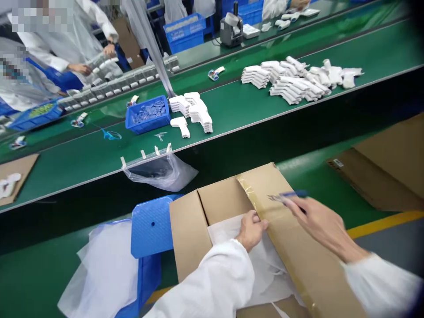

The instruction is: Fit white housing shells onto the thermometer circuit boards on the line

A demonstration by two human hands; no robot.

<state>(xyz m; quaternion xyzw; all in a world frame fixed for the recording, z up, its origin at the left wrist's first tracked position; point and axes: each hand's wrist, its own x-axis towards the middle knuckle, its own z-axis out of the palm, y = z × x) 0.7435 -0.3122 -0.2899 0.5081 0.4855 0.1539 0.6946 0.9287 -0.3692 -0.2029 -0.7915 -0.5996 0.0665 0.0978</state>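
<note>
An open cardboard box (218,198) stands below the conveyor line, with a thin white liner sheet (228,227) inside. Brown tape (281,247) runs along the edge of its right flap. At that taped edge, my left hand (252,230) is closed on the box flap, fingers curled at the rim. My right hand (319,223) holds small blue-handled pliers (278,198) just above the same flap, their metal tips pointing left. The pliers are somewhat blurred.
A green conveyor (228,106) crosses ahead, carrying stacked white gun-shaped plastic shells (291,84) and a blue parts bin (147,115). A clear bag (162,172) hangs from its edge. Left of the box are a blue stool (152,225) and white bags (102,269). Co-workers stand across the line.
</note>
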